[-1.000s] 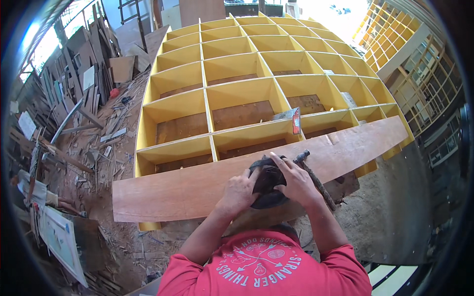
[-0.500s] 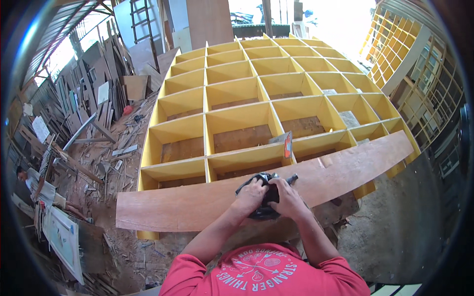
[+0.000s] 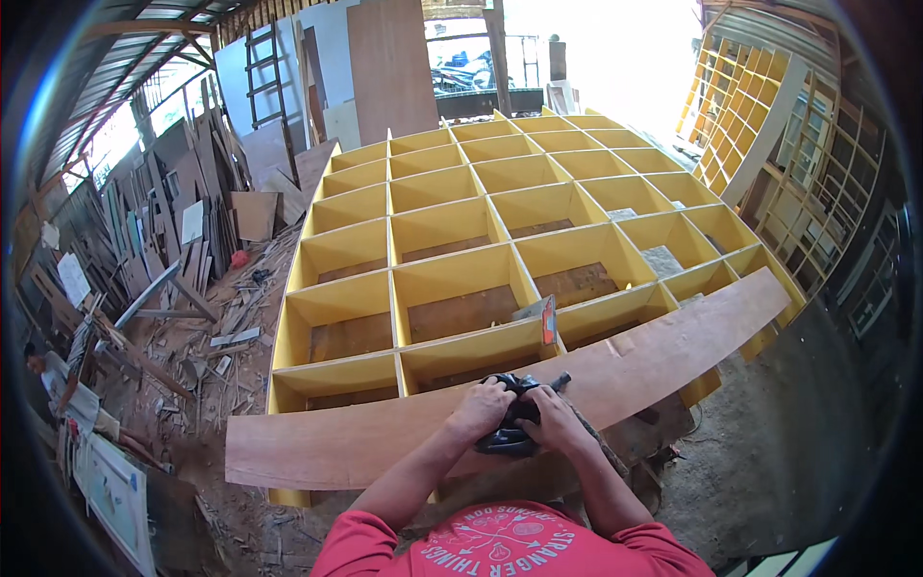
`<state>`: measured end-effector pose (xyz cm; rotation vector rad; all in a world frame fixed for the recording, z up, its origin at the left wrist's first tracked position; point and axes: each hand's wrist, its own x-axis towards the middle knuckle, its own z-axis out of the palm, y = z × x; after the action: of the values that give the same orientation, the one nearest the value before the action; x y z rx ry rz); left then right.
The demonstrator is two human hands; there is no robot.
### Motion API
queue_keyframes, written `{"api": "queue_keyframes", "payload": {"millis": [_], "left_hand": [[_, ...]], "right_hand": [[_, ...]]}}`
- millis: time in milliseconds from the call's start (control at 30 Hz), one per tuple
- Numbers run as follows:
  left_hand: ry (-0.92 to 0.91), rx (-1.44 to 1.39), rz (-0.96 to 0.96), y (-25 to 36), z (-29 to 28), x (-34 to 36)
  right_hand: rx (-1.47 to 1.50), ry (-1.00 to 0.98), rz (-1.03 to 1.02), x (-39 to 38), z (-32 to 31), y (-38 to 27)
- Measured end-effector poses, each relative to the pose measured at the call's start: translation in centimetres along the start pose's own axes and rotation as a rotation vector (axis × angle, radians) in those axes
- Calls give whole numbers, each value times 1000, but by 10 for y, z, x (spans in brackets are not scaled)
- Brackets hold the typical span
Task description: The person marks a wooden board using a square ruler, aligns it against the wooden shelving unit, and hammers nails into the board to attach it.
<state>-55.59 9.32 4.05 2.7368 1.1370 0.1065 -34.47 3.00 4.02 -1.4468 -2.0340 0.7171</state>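
"Before anything shifts, where's the black item [image 3: 507,442]?"
"Between left hand [image 3: 484,409] and right hand [image 3: 555,421], both pinching it, over the plywood strip [image 3: 336,447] running left-right. Hammer [image 3: 562,382]: nearer right."

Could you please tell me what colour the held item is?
The item is black, best seen in the head view.

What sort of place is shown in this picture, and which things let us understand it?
Most likely a woodworking shop: a large yellow grid frame fills the middle, many boards lean together at the left, and wood scraps are scattered over the floor.
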Motion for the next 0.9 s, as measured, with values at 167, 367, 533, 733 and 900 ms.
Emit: {"api": "queue_keyframes", "payload": {"millis": [167, 367, 533, 733, 900], "left_hand": [[136, -69, 35, -12, 27, -4], [121, -159, 112, -19, 23, -4], [123, -136, 55, -20, 35, -12], [309, -490, 25, -33, 32, -14], [343, -557, -78, -33, 28, -18]], "right_hand": [[-42, -1, -60, -1, 12, 8], [-35, 64, -46, -4, 10, 3], [-1, 46, -20, 1, 8, -3], [18, 132, -77, -1, 16, 2], [52, 140, -50, -2, 22, 7]]}}
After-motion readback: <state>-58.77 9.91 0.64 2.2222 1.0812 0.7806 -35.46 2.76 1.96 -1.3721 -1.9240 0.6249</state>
